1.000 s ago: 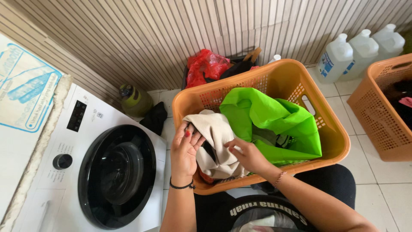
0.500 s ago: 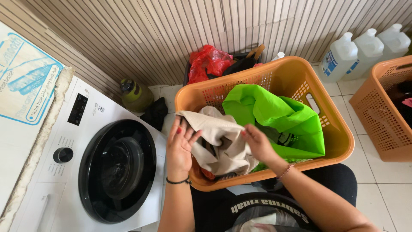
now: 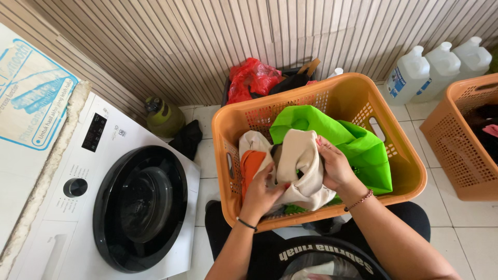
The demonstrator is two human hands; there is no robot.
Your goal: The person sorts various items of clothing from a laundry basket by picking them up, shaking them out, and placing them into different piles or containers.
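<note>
Nearest to the person, the left hand (image 3: 262, 191) grips the lower edge of a cream cloth (image 3: 303, 168), fingers closed on the fabric, a thin dark band on its wrist. Just beside it at three o'clock, the right hand (image 3: 336, 167) pinches the same cloth from the upper side, fingers curled into its folds, a beaded bracelet at the wrist. Both hands are clamped on it. The cream cloth sits bunched in the middle of the orange laundry basket (image 3: 236, 119), lifted a little above the other washing. At nine o'clock of the cloth, touching it, lies an orange garment (image 3: 250, 165). At one o'clock, pressed against the cloth and filling the basket's right half, is a bright green bag (image 3: 353, 142); I cannot quite tell whether it is a bag or a folded sheet.

At nine o'clock of the basket stands a white washing machine (image 3: 111, 137) with a round black door (image 3: 140, 207). Beyond it, at eleven o'clock, a small green gas cylinder (image 3: 163, 116) rests near the slatted wall. At twelve o'clock behind the basket sits a red plastic bag (image 3: 251, 78). Farther off at two o'clock stand three white jugs (image 3: 441, 65), and at three o'clock a second orange basket (image 3: 459, 140), well apart from the first.
</note>
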